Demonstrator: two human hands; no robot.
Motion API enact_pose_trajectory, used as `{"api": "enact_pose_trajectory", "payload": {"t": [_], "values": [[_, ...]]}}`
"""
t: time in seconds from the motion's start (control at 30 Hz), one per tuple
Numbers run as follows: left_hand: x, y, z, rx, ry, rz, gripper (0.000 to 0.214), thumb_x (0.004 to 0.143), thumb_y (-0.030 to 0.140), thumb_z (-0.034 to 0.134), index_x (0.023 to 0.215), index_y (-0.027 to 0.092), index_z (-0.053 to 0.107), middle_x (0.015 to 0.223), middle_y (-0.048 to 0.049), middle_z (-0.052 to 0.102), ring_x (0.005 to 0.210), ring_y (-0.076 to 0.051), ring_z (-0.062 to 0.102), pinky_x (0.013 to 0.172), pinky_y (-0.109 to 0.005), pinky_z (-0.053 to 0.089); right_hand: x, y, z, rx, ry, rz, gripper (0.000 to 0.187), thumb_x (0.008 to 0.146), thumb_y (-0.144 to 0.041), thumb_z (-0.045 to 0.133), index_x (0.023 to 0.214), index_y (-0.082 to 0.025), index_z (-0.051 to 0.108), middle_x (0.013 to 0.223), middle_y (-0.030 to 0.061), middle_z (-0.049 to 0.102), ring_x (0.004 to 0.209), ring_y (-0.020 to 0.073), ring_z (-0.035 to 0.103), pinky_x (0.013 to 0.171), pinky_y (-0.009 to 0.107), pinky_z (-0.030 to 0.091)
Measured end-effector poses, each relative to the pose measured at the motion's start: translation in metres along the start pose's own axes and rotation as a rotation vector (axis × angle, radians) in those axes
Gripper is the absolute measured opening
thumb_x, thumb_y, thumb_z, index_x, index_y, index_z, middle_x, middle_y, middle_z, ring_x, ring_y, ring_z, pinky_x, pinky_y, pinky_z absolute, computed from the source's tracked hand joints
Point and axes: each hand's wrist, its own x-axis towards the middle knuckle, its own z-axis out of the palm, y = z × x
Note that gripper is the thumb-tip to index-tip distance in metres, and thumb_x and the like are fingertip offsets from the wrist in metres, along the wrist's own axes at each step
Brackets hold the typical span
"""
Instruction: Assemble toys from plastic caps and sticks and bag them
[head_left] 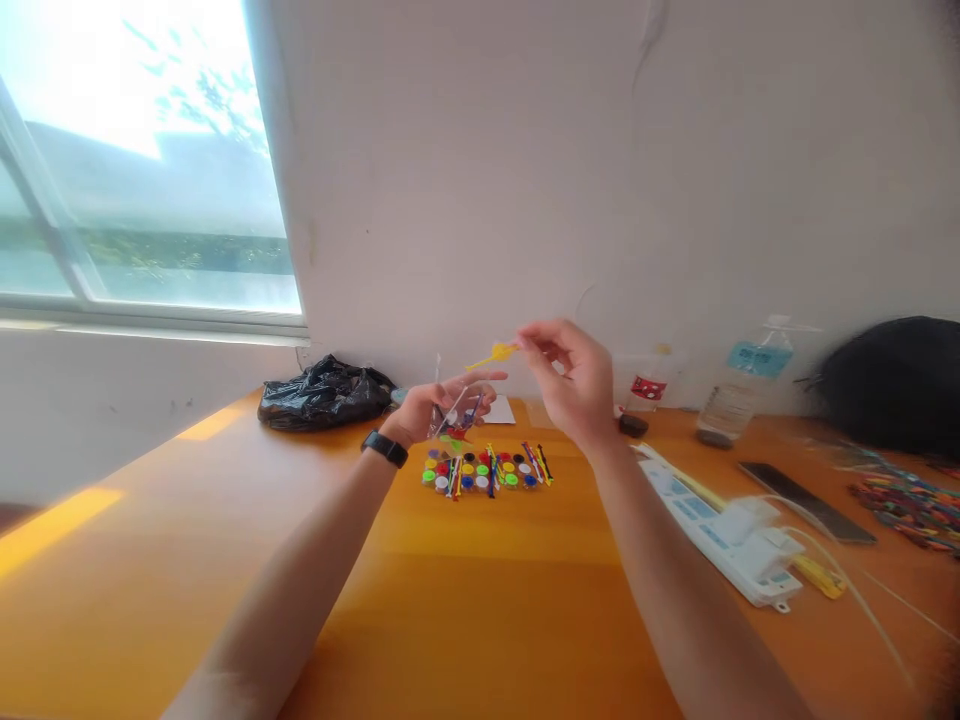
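My right hand (571, 385) pinches a thin yellow plastic piece (501, 352) with a wider middle, held up above my left hand. Wrapped around a clear plastic bag (455, 412) with small coloured pieces inside, my left hand (424, 408) wears a black band at the wrist. The yellow piece hangs over the upper part of the bag, apart from it as far as I can see. Below both hands, rows of small round coloured discs (482, 475) lie on the table, with thin coloured sticks (492, 470) between the groups.
A black plastic bag (326, 393) lies at the back left of the wooden table (480, 610). On the right are a white power strip (705, 525) with plugs and cables, a dark phone (806, 500), two bottles, a pile of coloured pieces (904, 510) and a black bundle (892, 385).
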Motion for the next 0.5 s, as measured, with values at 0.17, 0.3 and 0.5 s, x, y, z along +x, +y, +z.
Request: {"api": "enact_pose_trajectory", "payload": {"t": [0.17, 0.3, 0.5], "values": [[0.005, -0.011, 0.007, 0.052, 0.049, -0.001, 0.074, 0.052, 0.025, 0.057, 0.124, 0.011, 0.064, 0.093, -0.0121, 0.071, 0.063, -0.019, 0.058, 0.051, -0.026, 0.040, -0.008, -0.001, 0.016, -0.167, -0.360, -0.031, 0.024, 0.104, -0.037, 0.052, 0.114, -0.026, 0.071, 0.099, 0.0064, 0.069, 0.097, 0.0212, 0.062, 0.088, 0.034, 0.051], [0.006, -0.013, 0.008, 0.020, 0.047, 0.005, 0.069, 0.052, 0.024, 0.054, 0.119, 0.011, 0.065, 0.087, -0.0103, 0.073, 0.056, -0.019, 0.060, 0.052, -0.028, 0.044, -0.009, -0.002, 0.015, -0.158, -0.474, -0.039, 0.029, 0.105, -0.040, 0.050, 0.123, -0.027, 0.068, 0.101, 0.0069, 0.071, 0.108, 0.0243, 0.059, 0.092, 0.036, 0.050], [0.005, -0.010, 0.009, -0.137, 0.017, 0.002, 0.068, 0.051, 0.028, 0.053, 0.115, 0.009, 0.066, 0.093, -0.0156, 0.073, 0.061, -0.025, 0.066, 0.049, -0.031, 0.047, -0.006, 0.005, -0.002, -0.228, -0.553, -0.095, 0.022, 0.090, -0.046, 0.073, 0.087, -0.024, 0.072, 0.110, 0.0064, 0.066, 0.118, 0.0287, 0.053, 0.104, 0.045, 0.044]]}}
